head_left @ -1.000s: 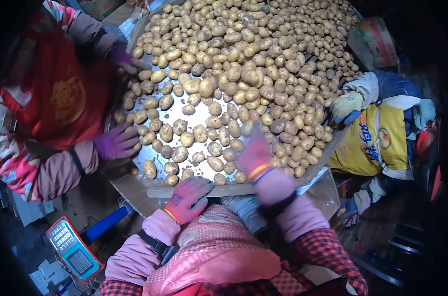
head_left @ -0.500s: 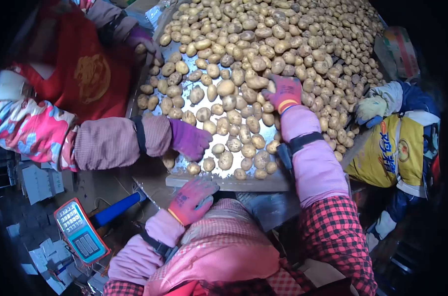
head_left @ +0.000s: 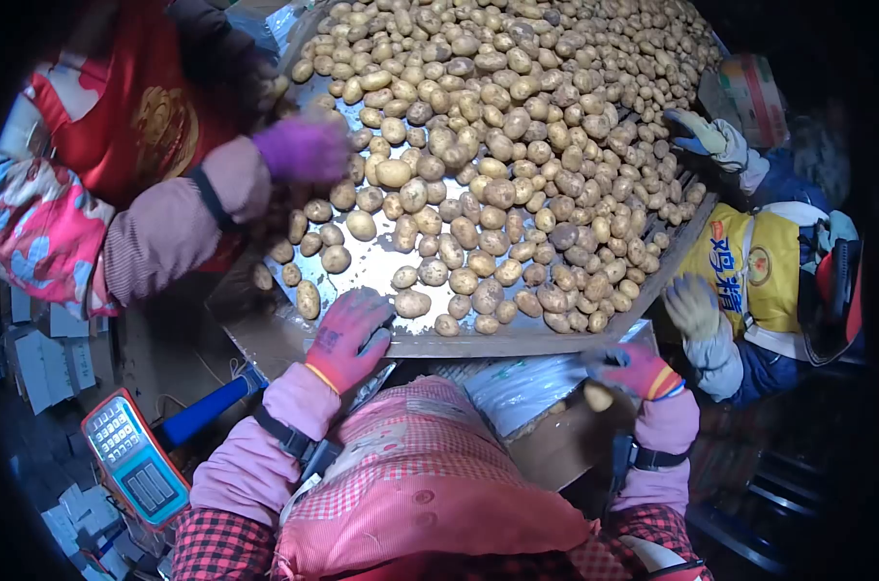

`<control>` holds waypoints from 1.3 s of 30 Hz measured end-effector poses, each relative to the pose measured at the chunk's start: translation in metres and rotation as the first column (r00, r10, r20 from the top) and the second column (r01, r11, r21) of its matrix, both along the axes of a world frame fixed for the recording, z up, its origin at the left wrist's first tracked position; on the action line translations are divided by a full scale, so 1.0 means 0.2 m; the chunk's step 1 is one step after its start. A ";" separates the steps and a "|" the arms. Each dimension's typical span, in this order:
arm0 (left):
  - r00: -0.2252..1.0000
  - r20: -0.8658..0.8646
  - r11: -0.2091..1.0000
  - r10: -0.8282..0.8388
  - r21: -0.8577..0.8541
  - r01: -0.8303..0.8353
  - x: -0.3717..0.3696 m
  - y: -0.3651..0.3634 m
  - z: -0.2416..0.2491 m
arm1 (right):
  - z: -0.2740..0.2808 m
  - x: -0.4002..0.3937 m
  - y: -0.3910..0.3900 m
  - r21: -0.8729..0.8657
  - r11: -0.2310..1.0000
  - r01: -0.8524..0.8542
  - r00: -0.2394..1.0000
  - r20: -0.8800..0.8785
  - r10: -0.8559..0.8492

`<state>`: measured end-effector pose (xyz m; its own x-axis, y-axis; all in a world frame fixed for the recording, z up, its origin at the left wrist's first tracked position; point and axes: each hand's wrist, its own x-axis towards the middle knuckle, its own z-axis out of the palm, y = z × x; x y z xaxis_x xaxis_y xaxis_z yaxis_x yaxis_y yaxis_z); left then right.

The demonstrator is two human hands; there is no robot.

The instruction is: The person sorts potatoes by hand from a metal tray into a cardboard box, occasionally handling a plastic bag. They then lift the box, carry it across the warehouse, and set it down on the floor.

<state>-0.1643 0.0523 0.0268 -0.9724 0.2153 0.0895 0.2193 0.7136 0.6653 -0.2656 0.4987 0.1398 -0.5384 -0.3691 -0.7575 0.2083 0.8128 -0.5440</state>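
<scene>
At 4 o'clock the right hand (head_left: 638,371), its grip impossible to tell, seems at a release step, a potato (head_left: 597,396) just below its fingers, while the left hand (head_left: 350,334), loosely spread, rests at the table rim (head_left: 517,345) at 8 o'clock, another pick calling for a reach toward the heap (head_left: 555,145) at 1 o'clock.

The left arm (head_left: 250,484) is stretched from near left toward far right, and the left hand (head_left: 348,334) is held palm down, its fingers (head_left: 366,306) pointed far and right, the thumb (head_left: 374,342) set apart from them. The right arm (head_left: 667,436) is held out from near right, the right wrist (head_left: 668,385) bent. The right hand (head_left: 635,370) is turned leftward, its blurred fingertips (head_left: 604,361) too indistinct to be read.
</scene>
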 end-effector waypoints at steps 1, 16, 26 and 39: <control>1.000 -0.003 1.000 0.007 -0.003 -0.007 0.02 0.00 0.01 | 0.03 -0.06 -0.16 0.028 0.999 0.016 1.000 -0.006 -0.016; 0.956 0.142 0.954 0.255 0.123 -0.272 0.62 -0.15 0.14 | -0.58 -0.99 -1.63 -0.100 0.981 -0.166 0.656 -0.754 0.034; 0.997 0.032 0.988 -0.074 0.142 0.069 0.30 0.07 0.13 | -0.06 -0.34 -0.72 -0.834 0.466 0.294 0.746 -0.104 -0.657; 0.812 -0.262 0.846 -0.522 -0.044 0.531 -0.28 0.50 -0.19 | 0.45 1.63 0.48 -0.948 -0.254 0.190 -0.326 0.182 -0.928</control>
